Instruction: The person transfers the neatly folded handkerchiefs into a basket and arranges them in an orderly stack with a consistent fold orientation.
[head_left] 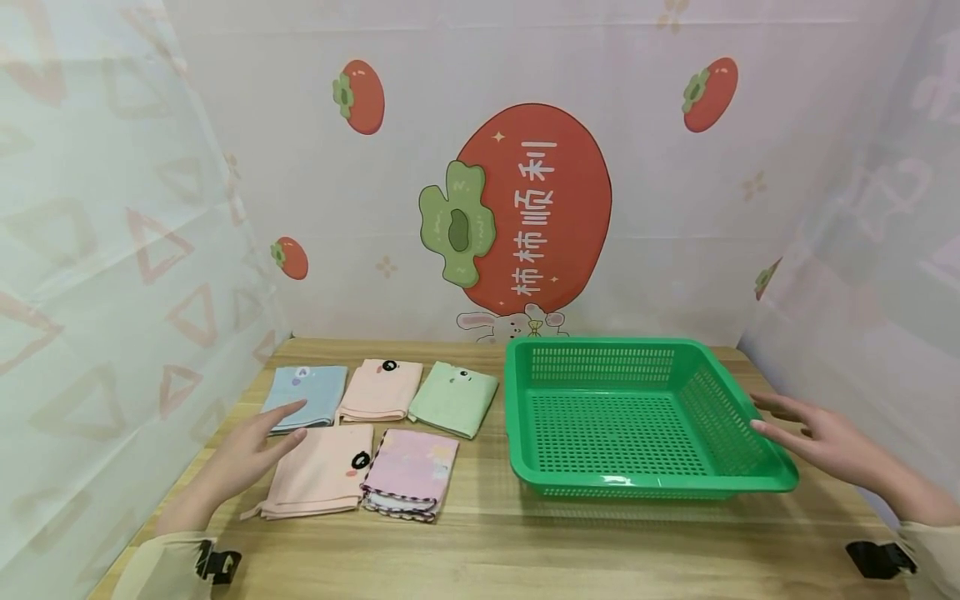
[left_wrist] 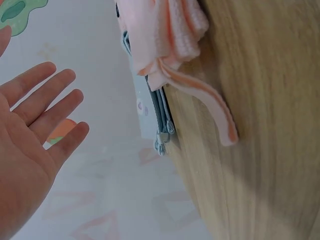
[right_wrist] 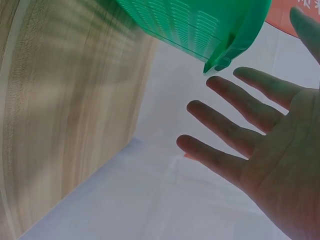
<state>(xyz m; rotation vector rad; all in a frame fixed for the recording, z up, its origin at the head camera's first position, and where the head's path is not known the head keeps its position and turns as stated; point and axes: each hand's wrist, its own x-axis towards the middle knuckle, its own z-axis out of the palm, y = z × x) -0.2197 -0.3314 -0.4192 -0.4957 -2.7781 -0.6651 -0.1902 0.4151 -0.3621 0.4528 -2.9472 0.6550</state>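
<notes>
My left hand (head_left: 243, 454) hovers with spread fingers at the left side of the folded cloths, and the left wrist view shows its palm holding nothing. Nearest to it are a larger pink towel (head_left: 318, 471) and a blue towel (head_left: 315, 392). Beside these lie a smaller pink towel (head_left: 382, 392), a green towel (head_left: 453, 400) and a purple towel with a checked edge (head_left: 412, 471). At the right, a green plastic basket (head_left: 622, 482) stands with nothing in it. My right hand (head_left: 832, 442), fingers extended, is just beside the basket's right rim and grips nothing.
Everything lies on a wooden table (head_left: 480, 550). White cloth walls with persimmon prints enclose it at the back (head_left: 645, 275), left (head_left: 112, 250) and right (head_left: 862, 275). Dark straps sit at both wrists.
</notes>
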